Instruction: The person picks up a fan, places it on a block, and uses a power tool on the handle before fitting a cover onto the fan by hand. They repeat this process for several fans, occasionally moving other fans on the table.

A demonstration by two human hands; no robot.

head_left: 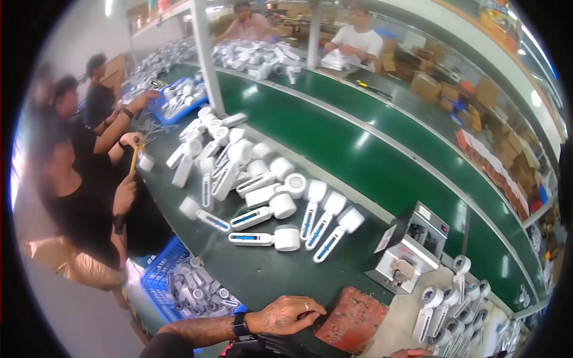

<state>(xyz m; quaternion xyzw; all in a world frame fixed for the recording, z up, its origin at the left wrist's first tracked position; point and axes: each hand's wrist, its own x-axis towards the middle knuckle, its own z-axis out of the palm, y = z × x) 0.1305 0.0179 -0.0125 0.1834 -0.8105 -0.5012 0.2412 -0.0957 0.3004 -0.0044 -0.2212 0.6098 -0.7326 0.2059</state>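
Observation:
My left hand [285, 315], with a ring and a dark wristband, rests low over the green worktop [250, 271], its fingers loosely extended and nothing seen in them. Just right of its fingertips lies a worn reddish square pad [352, 320]. Only a sliver of my right hand [412, 353] shows at the lower edge; its fingers are mostly hidden. Beyond the left hand, several white handheld fans [286, 238] lie with round heads and slotted handles, some with a blue strip inside. A heap of similar white parts [221, 155] stretches farther back.
A silver boxy machine [412, 247] stands right of the fans. More round-headed units [450, 310] cluster at the right. A blue basket [156, 275] of grey-white parts sits at the left below the worktop. A green conveyor [334, 137] runs behind; co-workers [74, 173] work at the left.

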